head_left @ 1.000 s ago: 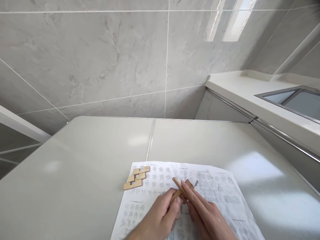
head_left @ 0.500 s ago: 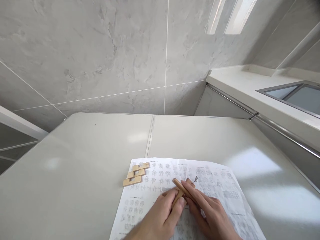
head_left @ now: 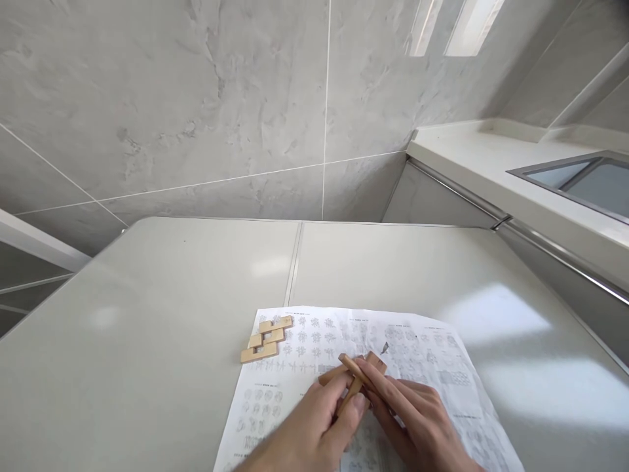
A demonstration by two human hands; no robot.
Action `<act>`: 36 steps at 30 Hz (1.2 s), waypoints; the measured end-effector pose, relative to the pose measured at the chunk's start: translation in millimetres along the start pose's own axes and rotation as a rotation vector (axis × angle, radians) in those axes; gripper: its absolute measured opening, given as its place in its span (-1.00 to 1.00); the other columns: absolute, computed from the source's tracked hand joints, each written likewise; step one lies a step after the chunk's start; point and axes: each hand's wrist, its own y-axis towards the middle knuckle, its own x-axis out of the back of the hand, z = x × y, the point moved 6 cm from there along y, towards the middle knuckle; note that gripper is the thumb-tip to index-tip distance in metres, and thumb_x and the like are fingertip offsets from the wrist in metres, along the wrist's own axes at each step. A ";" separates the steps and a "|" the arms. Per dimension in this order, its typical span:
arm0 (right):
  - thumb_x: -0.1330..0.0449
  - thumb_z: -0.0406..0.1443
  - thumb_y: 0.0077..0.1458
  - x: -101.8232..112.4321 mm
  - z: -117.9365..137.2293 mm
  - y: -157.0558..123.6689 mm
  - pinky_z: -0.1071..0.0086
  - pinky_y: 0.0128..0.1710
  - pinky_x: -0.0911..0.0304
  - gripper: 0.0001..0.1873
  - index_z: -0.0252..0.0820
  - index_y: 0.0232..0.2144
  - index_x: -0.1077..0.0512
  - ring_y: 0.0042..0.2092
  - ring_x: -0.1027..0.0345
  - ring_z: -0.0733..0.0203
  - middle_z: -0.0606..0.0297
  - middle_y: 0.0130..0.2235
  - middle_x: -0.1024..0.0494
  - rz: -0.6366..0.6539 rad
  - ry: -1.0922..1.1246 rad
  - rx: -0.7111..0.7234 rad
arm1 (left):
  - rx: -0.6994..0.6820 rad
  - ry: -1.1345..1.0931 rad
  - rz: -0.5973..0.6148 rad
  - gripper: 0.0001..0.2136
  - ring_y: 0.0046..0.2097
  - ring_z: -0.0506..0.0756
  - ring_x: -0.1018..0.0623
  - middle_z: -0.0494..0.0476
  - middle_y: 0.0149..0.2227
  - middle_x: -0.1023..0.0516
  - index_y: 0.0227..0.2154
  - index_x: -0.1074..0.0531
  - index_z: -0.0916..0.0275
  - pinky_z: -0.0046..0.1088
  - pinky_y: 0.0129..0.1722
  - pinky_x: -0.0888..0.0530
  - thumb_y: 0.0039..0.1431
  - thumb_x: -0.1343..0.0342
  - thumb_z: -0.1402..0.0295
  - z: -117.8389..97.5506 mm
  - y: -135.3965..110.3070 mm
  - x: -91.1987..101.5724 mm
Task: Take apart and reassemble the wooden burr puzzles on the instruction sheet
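Between my two hands several wooden puzzle pieces (head_left: 354, 371) cross one another, some of them hidden by my fingers. My left hand (head_left: 327, 413) is closed on the pieces from the left, thumb pressed on the near one. From the right, my right hand (head_left: 410, 410) grips them too, its index finger lying along the top stick. Both hands are just above a printed paper sheet (head_left: 289, 393). On the sheet's upper left corner lie notched wooden pieces (head_left: 265, 339), set in a stepped row and apart from my hands.
The sheet rests on a pale table (head_left: 171, 314) with a seam across it. Behind stands a grey tiled wall (head_left: 246, 98). At right is a white counter (head_left: 462, 151) with a metal-framed sink (head_left: 584, 180).
The wooden pieces have turned slightly in my fingers, so more of the piece at the left and the one at the back shows. The notched pieces have stayed on the sheet.
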 end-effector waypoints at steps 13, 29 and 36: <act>-0.03 -0.46 0.55 3.3 1.1 -0.7 0.36 -0.54 -0.39 -0.30 -0.14 0.60 0.00 -0.57 -0.44 0.22 0.33 -0.40 -0.67 0.011 -0.010 0.024 | 0.008 -0.064 0.111 -0.60 -0.46 0.04 -0.19 -0.07 -0.44 -0.20 0.05 -0.53 0.15 -0.44 -0.45 -0.23 0.58 0.04 -0.03 -4.0 1.3 -0.6; 0.01 -0.43 0.57 5.2 3.6 1.0 0.38 -0.57 -0.32 -0.33 -0.12 0.60 0.00 -0.58 -0.43 0.23 0.36 -0.43 -0.63 0.020 0.005 0.045 | -0.017 -0.065 0.092 -0.62 -0.49 0.03 -0.21 -0.07 -0.48 -0.23 -0.05 -0.51 0.17 -0.46 -0.49 -0.25 0.58 0.04 -0.01 -2.6 1.8 -0.5; 0.01 -0.43 0.57 3.3 2.1 -1.0 0.38 -0.55 -0.29 -0.35 -0.16 0.59 -0.03 -0.56 -0.39 0.22 0.36 -0.43 -0.58 0.032 0.020 0.044 | -0.013 -0.025 0.077 -0.62 -0.44 0.09 -0.31 0.00 -0.47 -0.30 -0.05 -0.57 0.16 -0.43 -0.44 -0.31 0.58 0.03 0.01 -2.5 0.1 1.3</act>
